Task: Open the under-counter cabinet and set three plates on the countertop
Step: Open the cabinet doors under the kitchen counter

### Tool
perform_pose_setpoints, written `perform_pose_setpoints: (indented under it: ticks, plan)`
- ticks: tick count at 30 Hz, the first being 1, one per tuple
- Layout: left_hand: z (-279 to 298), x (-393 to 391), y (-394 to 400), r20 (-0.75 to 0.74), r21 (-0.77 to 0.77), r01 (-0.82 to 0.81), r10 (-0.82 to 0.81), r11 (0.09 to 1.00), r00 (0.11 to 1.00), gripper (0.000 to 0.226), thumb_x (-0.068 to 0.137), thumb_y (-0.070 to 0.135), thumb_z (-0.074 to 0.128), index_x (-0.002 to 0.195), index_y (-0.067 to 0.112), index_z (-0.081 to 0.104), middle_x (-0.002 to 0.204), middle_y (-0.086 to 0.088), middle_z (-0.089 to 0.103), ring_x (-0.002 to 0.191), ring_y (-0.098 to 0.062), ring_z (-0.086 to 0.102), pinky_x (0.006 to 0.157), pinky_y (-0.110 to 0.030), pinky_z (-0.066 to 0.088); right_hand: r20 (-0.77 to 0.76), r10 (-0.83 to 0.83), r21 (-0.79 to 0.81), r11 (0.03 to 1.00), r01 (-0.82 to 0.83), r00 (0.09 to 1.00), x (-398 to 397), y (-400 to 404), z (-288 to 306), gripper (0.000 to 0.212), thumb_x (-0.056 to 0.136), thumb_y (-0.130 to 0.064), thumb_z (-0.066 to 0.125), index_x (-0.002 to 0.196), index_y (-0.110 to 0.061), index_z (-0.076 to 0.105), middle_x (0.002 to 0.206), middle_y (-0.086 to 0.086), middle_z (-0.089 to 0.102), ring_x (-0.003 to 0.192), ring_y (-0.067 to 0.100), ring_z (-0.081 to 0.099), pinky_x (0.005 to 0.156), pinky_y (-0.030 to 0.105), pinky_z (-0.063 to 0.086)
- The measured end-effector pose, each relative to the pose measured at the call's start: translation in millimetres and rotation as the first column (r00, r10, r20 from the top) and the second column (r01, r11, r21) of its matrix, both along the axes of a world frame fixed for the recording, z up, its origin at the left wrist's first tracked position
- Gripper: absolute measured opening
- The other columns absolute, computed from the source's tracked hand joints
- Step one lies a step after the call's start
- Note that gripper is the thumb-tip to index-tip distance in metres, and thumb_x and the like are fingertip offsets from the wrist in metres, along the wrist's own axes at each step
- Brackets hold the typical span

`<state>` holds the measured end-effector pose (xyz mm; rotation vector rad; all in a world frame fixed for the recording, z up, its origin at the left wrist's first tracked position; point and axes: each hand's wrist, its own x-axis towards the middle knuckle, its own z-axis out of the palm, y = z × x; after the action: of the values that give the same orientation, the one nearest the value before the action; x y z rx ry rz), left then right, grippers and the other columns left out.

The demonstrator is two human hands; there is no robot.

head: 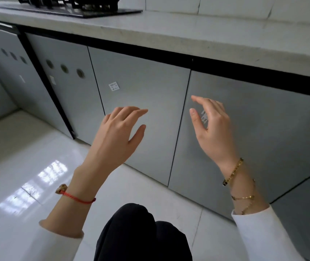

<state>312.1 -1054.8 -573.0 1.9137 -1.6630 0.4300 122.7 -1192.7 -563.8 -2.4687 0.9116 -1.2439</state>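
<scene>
Cabinet doors (pixel 143 102) shut, just beyond both empty, spread hands (pixel 161 129).

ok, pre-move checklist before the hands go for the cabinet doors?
1. Both hands free: ok. Left hand and right hand are open and hold nothing.
2. Doors shut: ok. The left door and the right door sit flush.
3. Hands at the seam: ok, one hand on each side of it.
4. Handle or grip edge: cannot tell, none shows.
5. Landing space on the countertop: ok, bare to the right of the stove.
6. Plates inside: cannot tell, doors hide them.
</scene>
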Motion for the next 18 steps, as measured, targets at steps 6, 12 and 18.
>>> perform_pose_setpoints:
  ticks: [6,12,18]
  plan:
    - [29,-3,-68,-0.222,-0.116,0.070,-0.094,0.991,0.970,0.036,0.096,0.028,0.050,0.131,0.019,0.056,0.121,0.004,0.061,0.108,-0.014,0.056,0.095,-0.031,0.046,0.021,-0.030,-0.062,0.998,0.031,0.999,16,-21,27,0.036,0.099,-0.024,0.047,0.131,-0.009,0.054,0.128,0.006,0.059,0.124,0.022,0.048,0.109,0.036,0.037]
    - [54,0,-136,-0.766,-0.195,0.047,-0.181,0.980,0.617,0.032,0.094,0.021,0.051,0.123,0.016,0.063,0.113,-0.001,0.070,0.099,-0.015,0.066,0.091,-0.026,0.053,0.012,-0.103,-0.161,0.982,0.104,0.995,27,-45,42,0.037,0.098,-0.022,0.047,0.132,-0.007,0.053,0.123,0.009,0.057,0.117,0.026,0.047,0.105,0.034,0.038]
    - [59,-3,-174,-0.948,-0.253,0.077,-0.264,0.964,0.178,0.031,0.095,0.015,0.050,0.124,0.011,0.060,0.108,0.000,0.069,0.091,-0.011,0.066,0.078,-0.021,0.053,0.022,-0.148,-0.193,0.970,0.149,0.989,32,-61,42,0.038,0.097,-0.022,0.048,0.132,-0.009,0.053,0.119,0.007,0.056,0.111,0.024,0.046,0.101,0.036,0.042]
